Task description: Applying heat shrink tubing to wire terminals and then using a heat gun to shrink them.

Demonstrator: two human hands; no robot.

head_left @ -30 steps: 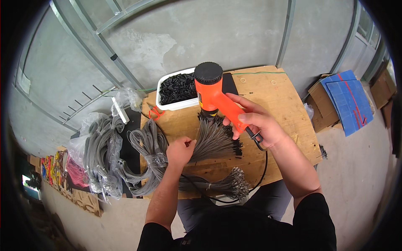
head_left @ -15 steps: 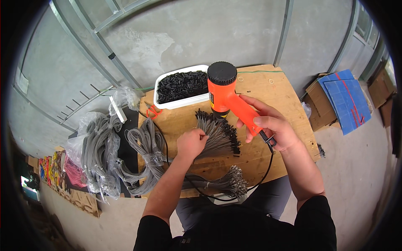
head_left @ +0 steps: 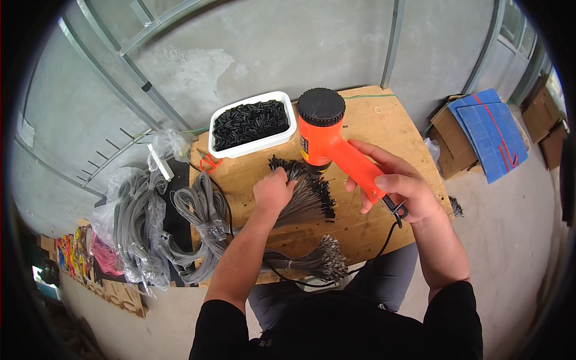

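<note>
My right hand [head_left: 405, 186] grips the handle of an orange heat gun [head_left: 327, 141] with a black round cap on top. Its dark nozzle points down at a fan of thin grey cables [head_left: 300, 204] with black-sleeved ends lying on the wooden table. At the left edge of that fan, my left hand [head_left: 274, 191] is closed, knuckles up, near the black ends. What its fingers hold is hidden. A second bundle of grey cables [head_left: 327, 258], with bare pale ends, lies closer to me.
Behind the fan stands a white tub [head_left: 292, 133] full of short black tubes [head_left: 251, 125]. Orange-handled scissors [head_left: 210, 163] lie beside it. Looped grey cables [head_left: 201, 207] cover the table's left side. A black power cord [head_left: 384, 246] hangs from the heat gun. Blue-topped cardboard [head_left: 489, 135] leans at right.
My left hand has moved away from me, toward the black ends of the cable fan. The heat gun stays above the fan in my right hand. The view has shifted slightly.
</note>
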